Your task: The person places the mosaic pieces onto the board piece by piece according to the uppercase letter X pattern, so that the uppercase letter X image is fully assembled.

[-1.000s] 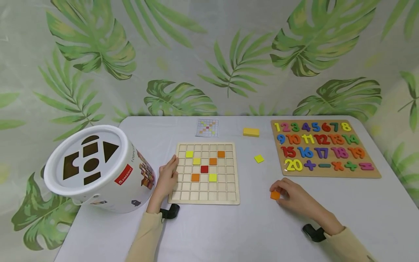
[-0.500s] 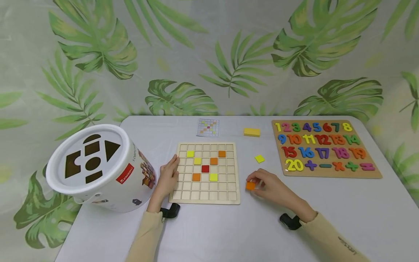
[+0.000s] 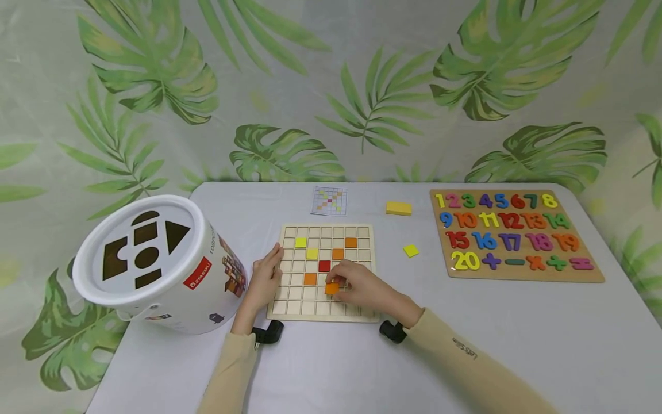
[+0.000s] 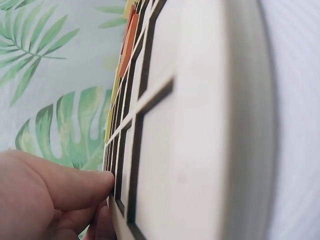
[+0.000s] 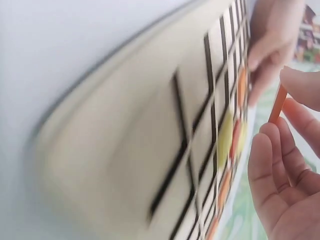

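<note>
My right hand [image 3: 357, 284] pinches an orange square tile [image 3: 332, 288] above the front middle of the wooden grid board [image 3: 289, 309]. In the right wrist view this tile [image 5: 278, 104] stands on edge between thumb and fingertips, apart from the board. My left hand [image 3: 265, 279] holds the board's left rim; the left wrist view has its thumb [image 4: 82, 189] on the rim and the other fingers bent beside it. Yellow tiles [image 3: 301, 242], orange tiles [image 3: 338, 253] and a red tile [image 3: 324, 266] sit in the grid. The right hand hides some cells.
A loose yellow tile [image 3: 411, 250] lies right of the board. Behind are a pattern card [image 3: 329, 201] and a yellow block [image 3: 399, 208]. A number puzzle [image 3: 439, 253] lies at the right, and a white shape-sorter bucket [image 3: 176, 313] stands at the left.
My right hand has carried the orange tile leftward from the open table to over the board, covering a yellow tile in the grid. The left hand has stayed at the rim.
</note>
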Motion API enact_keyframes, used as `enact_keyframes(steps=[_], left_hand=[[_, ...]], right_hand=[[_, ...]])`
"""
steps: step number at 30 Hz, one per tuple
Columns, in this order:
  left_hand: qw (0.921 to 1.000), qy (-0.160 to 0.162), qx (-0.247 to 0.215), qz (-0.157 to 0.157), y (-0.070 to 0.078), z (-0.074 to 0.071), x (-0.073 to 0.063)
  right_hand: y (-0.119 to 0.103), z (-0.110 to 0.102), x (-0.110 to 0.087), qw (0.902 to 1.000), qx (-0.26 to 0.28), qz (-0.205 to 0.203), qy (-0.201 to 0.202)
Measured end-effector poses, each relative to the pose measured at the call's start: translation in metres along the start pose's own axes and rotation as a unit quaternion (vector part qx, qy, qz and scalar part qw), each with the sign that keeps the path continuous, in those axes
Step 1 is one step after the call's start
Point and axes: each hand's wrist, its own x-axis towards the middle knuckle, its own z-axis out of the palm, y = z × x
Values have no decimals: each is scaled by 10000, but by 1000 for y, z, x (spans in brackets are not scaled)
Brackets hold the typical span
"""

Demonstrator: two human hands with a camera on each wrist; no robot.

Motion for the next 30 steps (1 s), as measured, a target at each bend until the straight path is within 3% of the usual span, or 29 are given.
enact_keyframes(steps=[6, 15, 22, 30], left_hand=[[10000, -36, -37, -83, 0, -1, 0], [9999, 4, 131, 92, -3, -1, 0], [9998, 5, 158, 154, -2, -2, 0], [9996, 63, 207, 191, -2, 0, -2]], right_hand=[[-16, 24, 27, 9992, -288, -73, -276], [-27, 46, 54, 9955, -846, 43, -425], [-31, 51, 60, 9931, -1100, -4, -396], [-33, 49, 57, 9934, -1026, -36, -509]])
